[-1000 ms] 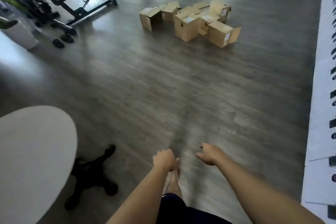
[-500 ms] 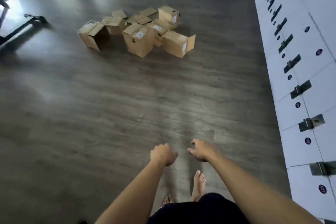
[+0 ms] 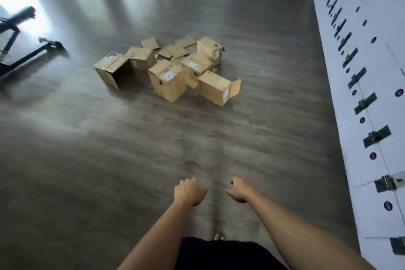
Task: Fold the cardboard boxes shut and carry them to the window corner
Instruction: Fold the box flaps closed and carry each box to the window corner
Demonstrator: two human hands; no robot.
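While the left hand and the right hand hang with fingers loosely curled and hold nothing, the cardboard boxes lie clustered on the floor well ahead of the fingers, some with open flaps.

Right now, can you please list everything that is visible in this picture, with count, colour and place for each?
cardboard boxes: about six, brown, in a loose cluster on the floor ahead, several with flaps open, one at the left lying on its side
loose cardboard pieces: a few, brown, flat on the floor behind the boxes
floor: one, dark grey wood pattern, fills most of the view
lockers: one wall of them, white with dark latches, along the right edge
black metal frame: one, black, far left by the bright light
bare foot: one showing, bottom centre
left hand: one, fingers loosely curled, holding nothing, low centre
right hand: one, fingers loosely curled, holding nothing, beside the left hand
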